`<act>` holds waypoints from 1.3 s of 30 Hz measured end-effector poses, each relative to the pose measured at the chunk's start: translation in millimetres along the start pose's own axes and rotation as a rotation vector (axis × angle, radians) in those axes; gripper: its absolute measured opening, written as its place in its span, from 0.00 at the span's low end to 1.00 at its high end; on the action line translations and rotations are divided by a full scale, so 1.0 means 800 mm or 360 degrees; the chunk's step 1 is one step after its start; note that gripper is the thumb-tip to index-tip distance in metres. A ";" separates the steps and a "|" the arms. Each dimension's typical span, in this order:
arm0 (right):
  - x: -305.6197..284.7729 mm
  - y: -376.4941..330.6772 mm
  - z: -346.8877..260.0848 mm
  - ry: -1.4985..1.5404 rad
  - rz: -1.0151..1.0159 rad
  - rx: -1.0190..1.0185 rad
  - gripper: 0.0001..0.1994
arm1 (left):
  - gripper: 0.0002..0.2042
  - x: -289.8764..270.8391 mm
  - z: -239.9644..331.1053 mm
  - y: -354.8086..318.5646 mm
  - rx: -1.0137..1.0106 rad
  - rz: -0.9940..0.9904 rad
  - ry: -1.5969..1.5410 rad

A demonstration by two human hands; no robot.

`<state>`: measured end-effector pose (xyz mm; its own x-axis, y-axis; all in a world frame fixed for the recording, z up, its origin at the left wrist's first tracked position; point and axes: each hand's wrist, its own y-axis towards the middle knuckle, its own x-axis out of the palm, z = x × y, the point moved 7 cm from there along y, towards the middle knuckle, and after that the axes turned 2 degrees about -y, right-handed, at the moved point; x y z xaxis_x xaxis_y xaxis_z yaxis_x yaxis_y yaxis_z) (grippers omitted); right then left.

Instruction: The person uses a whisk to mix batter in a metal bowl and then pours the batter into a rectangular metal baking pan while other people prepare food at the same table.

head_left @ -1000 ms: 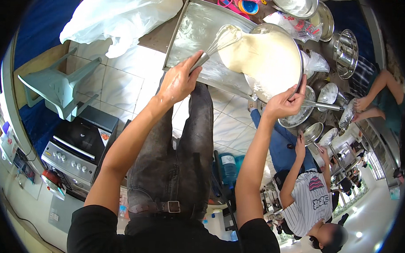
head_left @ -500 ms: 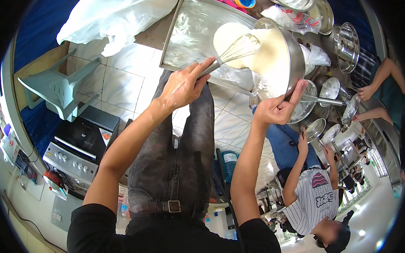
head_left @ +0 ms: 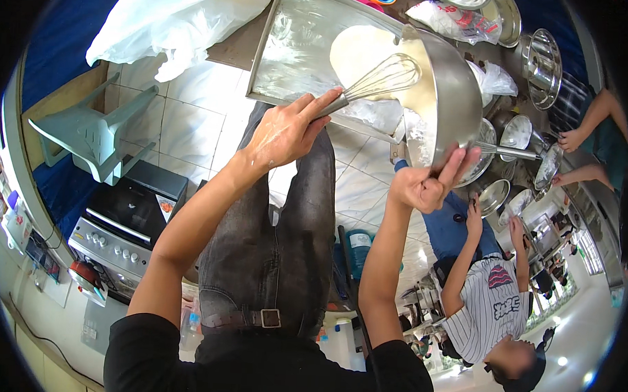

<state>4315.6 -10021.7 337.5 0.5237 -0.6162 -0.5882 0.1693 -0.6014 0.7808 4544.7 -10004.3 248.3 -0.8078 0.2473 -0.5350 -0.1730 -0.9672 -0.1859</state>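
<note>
Here, a person in black sleeves (head_left: 143, 345) holds a steel bowl (head_left: 461, 90) tilted over the right end of a metal tray (head_left: 288, 46), the bowl's mouth turned left toward the pale batter (head_left: 360, 51) that reaches from bowl to tray. The right hand (head_left: 430, 185), the nearer one, is closed on the bowl's near edge, fingers against the outer wall, forearm rising almost straight from below. The left hand (head_left: 286, 131), smeared with white, grips a whisk (head_left: 384, 81) by its handle, forearm slanting up and rightward. The whisk's long axis points up and right, its wires before the bowl's opening; whether they touch the batter cannot be told.
</note>
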 end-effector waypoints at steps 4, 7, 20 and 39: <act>-0.004 0.000 0.006 -0.0021 -0.0024 0.0057 0.18 | 0.30 0.001 0.001 -0.008 -0.0026 -0.0029 0.0020; -0.009 -0.002 0.007 -0.0039 0.0018 0.0037 0.18 | 0.31 0.002 0.002 -0.012 -0.0018 -0.0041 0.0022; -0.024 0.014 0.034 -0.0147 0.0028 0.0442 0.22 | 0.29 0.003 0.022 0.015 0.0183 0.0055 0.0040; -0.029 0.032 0.042 0.0164 0.0060 0.0679 0.24 | 0.24 -0.028 0.092 0.046 0.0046 -0.0013 0.0003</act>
<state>4280.0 -10039.9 363.9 0.6071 -0.6008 -0.5201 -0.1999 -0.7489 0.6318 4514.7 -10049.9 314.3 -0.8051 0.2553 -0.5354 -0.1959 -0.9664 -0.1662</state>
